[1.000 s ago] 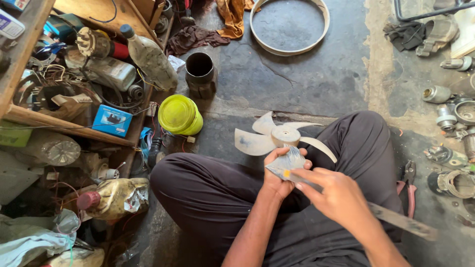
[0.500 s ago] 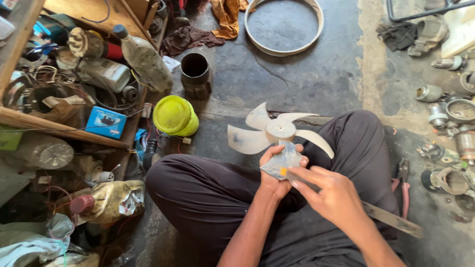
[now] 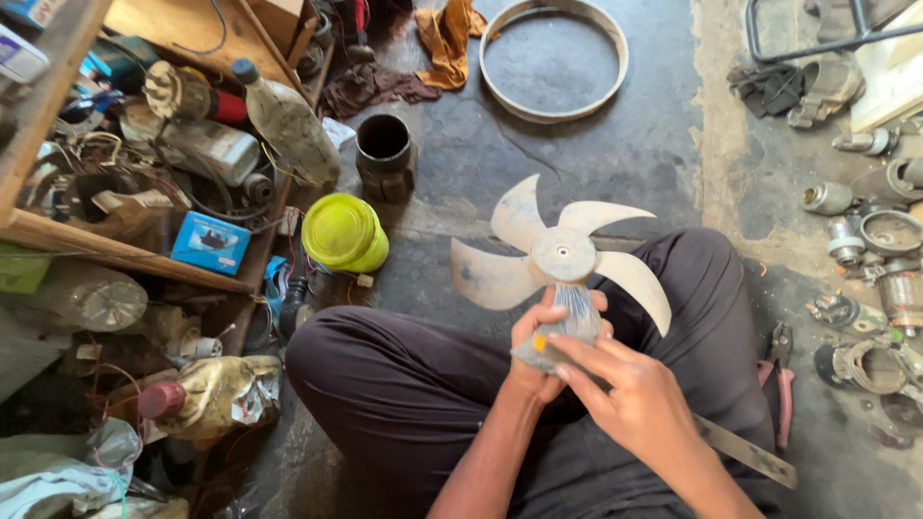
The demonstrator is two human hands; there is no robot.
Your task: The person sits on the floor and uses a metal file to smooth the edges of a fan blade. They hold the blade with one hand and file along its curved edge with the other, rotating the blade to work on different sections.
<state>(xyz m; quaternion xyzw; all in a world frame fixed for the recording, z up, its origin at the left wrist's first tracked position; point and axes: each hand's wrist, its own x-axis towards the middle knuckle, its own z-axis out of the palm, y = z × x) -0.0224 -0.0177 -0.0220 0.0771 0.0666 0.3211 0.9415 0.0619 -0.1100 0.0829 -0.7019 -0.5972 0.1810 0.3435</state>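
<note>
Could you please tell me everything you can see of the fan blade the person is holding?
The fan blade is a pale, dusty plastic-looking impeller with a round hub and several curved blades. It is held up over the person's lap, hub facing the camera. The left hand grips one lower blade; the right hand fingers touch that same blade, beside a small orange mark.

The pale fan blade (image 3: 561, 258) is now standing higher above the hands than a second ago, its hub lifted clear of the fingers and more of each blade showing. The left hand (image 3: 540, 336) is gripping lower on one blade, and the right hand (image 3: 630, 394) is pressing closer against it.
</note>
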